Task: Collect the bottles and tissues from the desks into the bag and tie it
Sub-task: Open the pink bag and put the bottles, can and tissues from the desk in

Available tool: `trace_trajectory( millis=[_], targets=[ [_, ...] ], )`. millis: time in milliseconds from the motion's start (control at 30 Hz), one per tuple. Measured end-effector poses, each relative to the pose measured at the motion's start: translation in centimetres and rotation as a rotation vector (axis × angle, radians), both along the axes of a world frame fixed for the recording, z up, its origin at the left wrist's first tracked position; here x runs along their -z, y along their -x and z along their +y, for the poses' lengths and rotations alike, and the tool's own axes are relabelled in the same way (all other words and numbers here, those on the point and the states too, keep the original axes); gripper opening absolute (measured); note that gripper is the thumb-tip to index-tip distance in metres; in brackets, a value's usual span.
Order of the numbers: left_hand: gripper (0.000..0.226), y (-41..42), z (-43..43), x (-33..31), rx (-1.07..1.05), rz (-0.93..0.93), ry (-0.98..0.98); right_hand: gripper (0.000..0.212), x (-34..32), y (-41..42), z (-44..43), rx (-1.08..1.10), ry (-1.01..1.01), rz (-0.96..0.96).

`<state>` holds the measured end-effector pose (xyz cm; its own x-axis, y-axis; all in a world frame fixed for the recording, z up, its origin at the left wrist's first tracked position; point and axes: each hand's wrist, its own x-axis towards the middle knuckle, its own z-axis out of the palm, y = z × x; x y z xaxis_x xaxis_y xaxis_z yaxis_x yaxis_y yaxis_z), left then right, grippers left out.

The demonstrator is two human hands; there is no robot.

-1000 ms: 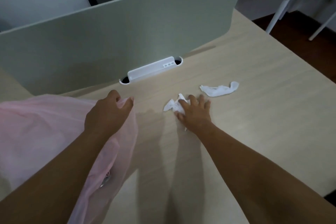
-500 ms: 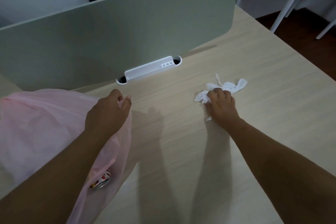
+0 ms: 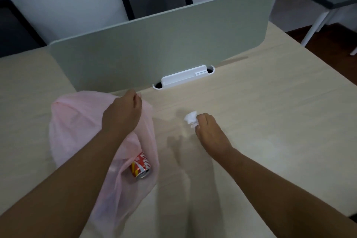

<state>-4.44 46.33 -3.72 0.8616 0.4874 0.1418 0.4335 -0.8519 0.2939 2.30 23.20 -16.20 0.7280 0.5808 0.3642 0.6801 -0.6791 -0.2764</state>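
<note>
Clutching crumpled white tissues [image 3: 191,119], the right hand [image 3: 207,131] hovers over the pale wooden desk [image 3: 270,121]; leftward, the left hand [image 3: 123,114] pinches the thin pink plastic bag [image 3: 77,125] containing a red can [image 3: 140,166].

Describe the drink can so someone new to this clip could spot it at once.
Start at the pink bag on the desk, held by the left hand. Near its lower edge lies the can, on its side. It is the only red item, with white lettering.

Red can [image 3: 140,166] bears partial white script, possibly "ola".
</note>
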Motion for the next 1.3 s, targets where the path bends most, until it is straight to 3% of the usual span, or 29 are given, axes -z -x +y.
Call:
trace_trajectory(
  millis=[167, 300, 467, 600, 700, 767, 900, 967, 1067, 1167, 1300],
  targets=[
    [0.040, 5.6, 5.3, -2.7, 0.029, -0.045, 0.022, 0.007, -4.3, 9.1, 9.5, -0.232, -0.350, 0.103],
    [0.048, 11.0, 10.3, -4.9, 0.047, 0.017, 0.133, 0.009, -6.7, 15.8, 16.1, -0.323, -0.436, 0.116],
    [0.035, 16.6, 14.6, -7.0, 0.034, -0.059, 0.146, 0.024, -6.6, 20.3, 23.7, -0.332, -0.242, 0.024],
    [0.036, 20.1, 17.0, -7.9, 0.052, -0.026, 0.221, 0.058, -7.0, 20.4, 26.8, -0.274, 0.071, 0.319],
    [0.043, 22.4, 18.5, -8.1, 0.107, 0.099, 0.281, 0.071, -6.8, 20.7, 26.1, -0.282, 0.106, 0.442],
    [0.039, 23.2, 19.6, -7.8, 0.145, 0.169, 0.237, 0.059, -6.8, 21.5, 25.0, -0.287, 0.111, 0.434],
    [0.004, 23.5, 21.1, -7.3, 0.132, 0.100, 0.173, 0.020, -7.0, 23.1, 22.5, -0.170, 0.012, 0.062],
    [0.006, 23.3, 21.3, -7.9, 0.108, 0.027, 0.211, 0.029, -6.7, 23.4, 21.9, -0.004, -0.046, -0.067],
    [0.011, 23.0, 21.2, -9.2, 0.106, -0.036, 0.218, 0.059, -6.6, 23.3, 21.3, 0.323, 0.036, 0.148],
    [0.007, 23.0, 21.5, -11.2, 0.006, -0.076, 0.102, 0.027, -7.1, 22.1, 20.3, 0.359, 0.143, 0.397],
    [0.017, 23.6, 23.5, -13.3, -0.117, -0.039, -0.148, 0.015, -14.9, 17.5, 18.9, 0.456, -0.046, 0.262]
  ],
)
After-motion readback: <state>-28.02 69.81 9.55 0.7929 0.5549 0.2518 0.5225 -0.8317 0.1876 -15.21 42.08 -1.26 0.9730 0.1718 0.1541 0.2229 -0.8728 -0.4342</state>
